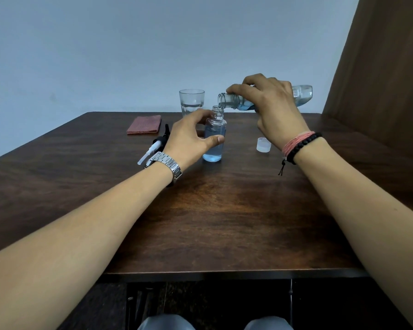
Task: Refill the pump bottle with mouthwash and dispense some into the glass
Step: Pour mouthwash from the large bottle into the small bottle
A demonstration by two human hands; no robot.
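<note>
Head view, the only view supplied: pump bottle (214, 139) upright near table (224, 222) centre, neck open, blue mouthwash filling roughly the lower two thirds; left hand (188, 136) wrapped part-way round its body, thumb on the near face, fingers reaching behind, holding it steady; refill bottle (301, 95) held almost level above and to the right by right hand (272, 103), closed over its shoulder from above; mouth of refill bottle just above and beside the pump bottle's neck, blue liquid pooled along its lower side; stream itself too thin to confirm.

Handling, as judged: pump bottle small, light, smooth clear plastic; likely to tip under a nudge, slippery if wetted; best gripped at mid-body, clear of the neck. Refill bottle larger, heavier at the base end; best held near the shoulder for fine control of tilt.

Elsewhere: pump head (155, 145) lying on its side just left of the left wrist; cap (264, 144) standing beneath the right wrist; glass (191, 102) upright behind the pump bottle, some clear liquid inside; folded cloth (144, 125) well to the left.
</note>
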